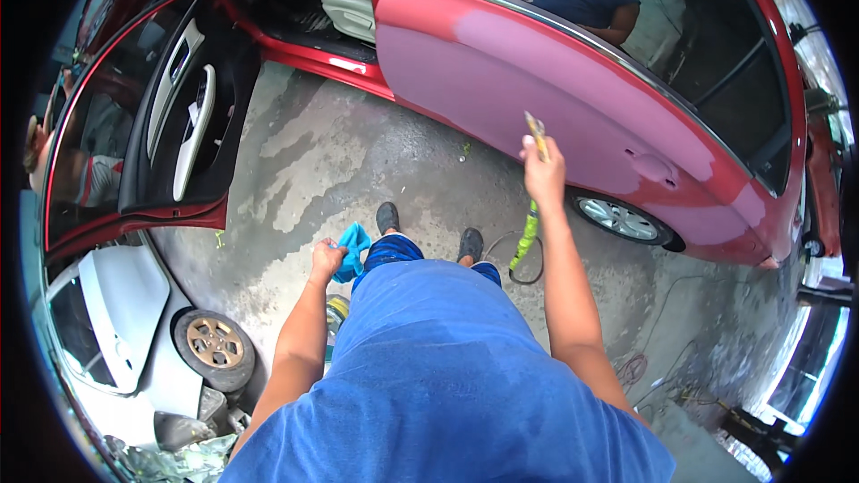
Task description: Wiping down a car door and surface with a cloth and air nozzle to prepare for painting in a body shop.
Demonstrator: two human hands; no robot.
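Observation:
My left hand (328,260) is closed on a bunched blue cloth (352,252), which hangs beside my thigh. Raised in front of the red car's rear door (501,80), my right hand (544,177) grips a slim yellow air blow gun (537,132) with its narrow tip pointing up and away from me. From below that hand hangs a hose (526,241) with a bright green covering. The door bears large matte pinkish patches over its red paint, and the blow gun appears apart from it.
The car's front door (192,116) stands wide at the left. Below it are a silver car door (116,313) and a wheel (215,342). A dark hose (540,270) loops on the stained concrete floor (304,170) near my right foot. The rear wheel (622,219) is at the right.

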